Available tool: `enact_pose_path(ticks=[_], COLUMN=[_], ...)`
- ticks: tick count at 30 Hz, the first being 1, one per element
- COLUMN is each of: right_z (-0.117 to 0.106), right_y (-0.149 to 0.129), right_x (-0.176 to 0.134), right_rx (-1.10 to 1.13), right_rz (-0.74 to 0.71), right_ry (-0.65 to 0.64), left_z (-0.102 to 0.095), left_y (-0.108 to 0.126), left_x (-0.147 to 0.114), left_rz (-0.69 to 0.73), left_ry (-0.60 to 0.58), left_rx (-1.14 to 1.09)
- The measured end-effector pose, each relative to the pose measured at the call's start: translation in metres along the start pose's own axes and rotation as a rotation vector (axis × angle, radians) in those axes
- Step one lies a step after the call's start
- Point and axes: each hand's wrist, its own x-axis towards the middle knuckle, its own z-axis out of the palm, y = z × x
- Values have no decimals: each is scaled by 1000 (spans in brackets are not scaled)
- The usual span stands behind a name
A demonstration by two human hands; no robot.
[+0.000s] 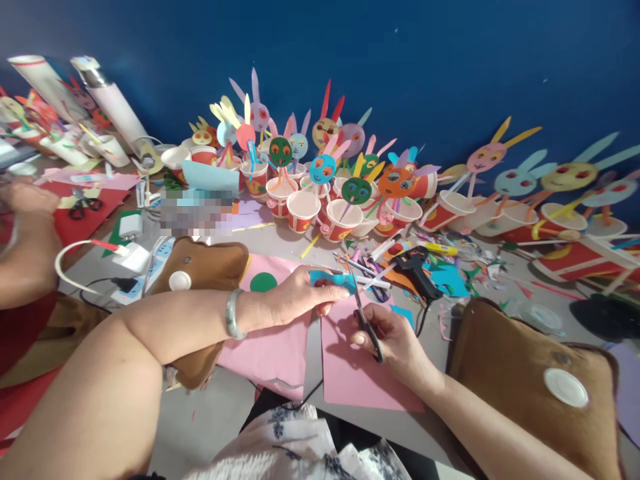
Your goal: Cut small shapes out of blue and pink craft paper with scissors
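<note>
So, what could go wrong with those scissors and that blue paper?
The left hand holds the blue paper with its thumb close to the blades, so a slip might nick it. The scissors in the right hand could cut crooked if the paper bends. The glue gun lies nearby; I can't tell if it's hot, but if it is, brushing it might burn.
</note>
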Motion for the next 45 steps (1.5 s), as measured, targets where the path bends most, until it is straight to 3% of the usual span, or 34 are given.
enact_pose_path(ticks=[26, 45], right_z=[-5, -8], right_y=[-5, -3], right_x=[-1, 0], right_rx=[-82, -175], right_rz=[-42, -99], right_ry=[33, 41], left_z=[-2, -7], left_y=[1, -13], left_x=[-1, 7], left_rz=[6, 53], left_ry=[-3, 47], left_rx=[-33, -122])
